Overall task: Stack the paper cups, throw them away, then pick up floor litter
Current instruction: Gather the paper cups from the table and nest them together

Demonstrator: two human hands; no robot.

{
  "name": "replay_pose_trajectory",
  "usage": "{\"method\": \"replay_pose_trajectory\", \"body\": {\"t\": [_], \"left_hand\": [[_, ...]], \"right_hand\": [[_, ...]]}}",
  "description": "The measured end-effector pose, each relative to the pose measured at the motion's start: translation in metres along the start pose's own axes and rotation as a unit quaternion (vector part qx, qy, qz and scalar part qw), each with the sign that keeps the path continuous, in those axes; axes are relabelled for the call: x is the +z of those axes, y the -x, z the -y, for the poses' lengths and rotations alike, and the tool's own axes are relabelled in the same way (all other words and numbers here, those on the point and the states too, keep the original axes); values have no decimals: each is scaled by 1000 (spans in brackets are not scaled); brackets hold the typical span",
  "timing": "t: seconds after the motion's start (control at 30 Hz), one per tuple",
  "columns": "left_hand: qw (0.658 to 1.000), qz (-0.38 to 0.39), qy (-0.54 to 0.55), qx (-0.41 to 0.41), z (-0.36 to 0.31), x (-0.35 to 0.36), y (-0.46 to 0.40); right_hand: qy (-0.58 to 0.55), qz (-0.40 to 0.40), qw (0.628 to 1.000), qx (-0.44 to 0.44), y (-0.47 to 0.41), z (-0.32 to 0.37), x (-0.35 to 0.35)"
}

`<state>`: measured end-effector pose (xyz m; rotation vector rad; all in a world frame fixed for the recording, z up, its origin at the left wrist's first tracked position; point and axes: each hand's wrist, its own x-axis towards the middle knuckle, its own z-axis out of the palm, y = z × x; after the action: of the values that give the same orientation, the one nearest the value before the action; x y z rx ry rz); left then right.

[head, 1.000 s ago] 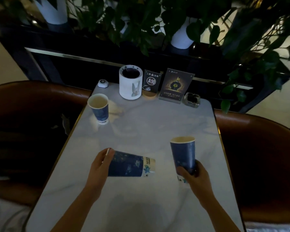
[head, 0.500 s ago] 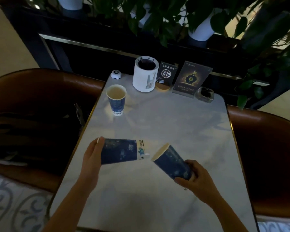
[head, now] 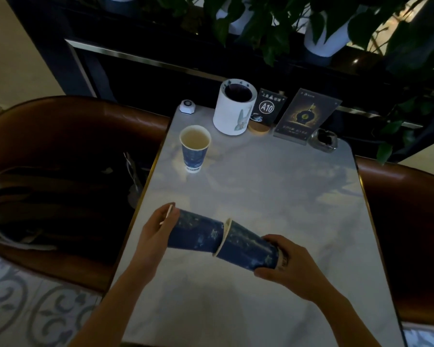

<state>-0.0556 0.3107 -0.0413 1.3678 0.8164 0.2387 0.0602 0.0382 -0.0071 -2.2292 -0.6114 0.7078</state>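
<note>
Two dark blue paper cups lie sideways above the marble table (head: 273, 186). My left hand (head: 156, 229) grips the rim end of the left cup (head: 196, 234), whose base is pushed into the mouth of the right cup (head: 248, 246). My right hand (head: 288, 266) holds the right cup by its base end. A third blue paper cup (head: 194, 149) stands upright near the table's far left edge, apart from both hands. No floor litter shows.
At the table's far end stand a white cylindrical holder (head: 233, 107), a small call button (head: 187, 106), an A10 sign (head: 267, 106), a menu card (head: 307, 116) and a glass ashtray (head: 323, 140). Brown leather seats (head: 60, 136) flank the table. A dark planter ledge with potted plants (head: 268, 18) runs behind.
My right hand tipped its cup onto its side and moved it left. The left cup's base now sits inside the right cup's mouth. The view shifted closer and leftward.
</note>
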Motion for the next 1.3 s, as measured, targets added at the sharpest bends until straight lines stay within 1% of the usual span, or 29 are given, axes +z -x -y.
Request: {"method": "replay_pose_trajectory", "body": {"t": [0.2,0.33,0.63,0.77,0.83,0.97,1.1,1.2,1.3], "left_hand": [[998,52,-17,8,-9,-8,-14],[997,67,-30,13,-13,-7,-23],[992,124,-30,-18,-9,4,-33],[994,92,5,-57,-3,17,-33],[993,89,15,-70,-5,20,-35],[990,133,6,-41,-17,20,-44],[992,123,-30,-9,-21,26,-54],[985,155,-69,17,-26,32,-60],[984,156,-85,21,-28,41,-66]], "right_hand": [[-9,14,1000,-8,-15,23,16],[-21,11,1000,-6,-25,33,26],[-48,-14,999,7,-37,47,46],[-51,-36,998,12,-44,50,50],[-50,-39,998,16,-47,50,50],[-51,-19,998,18,-53,51,50],[-56,-1,998,22,-58,52,56],[-56,17,998,24,-65,56,64],[-71,25,997,34,-74,57,71]]}}
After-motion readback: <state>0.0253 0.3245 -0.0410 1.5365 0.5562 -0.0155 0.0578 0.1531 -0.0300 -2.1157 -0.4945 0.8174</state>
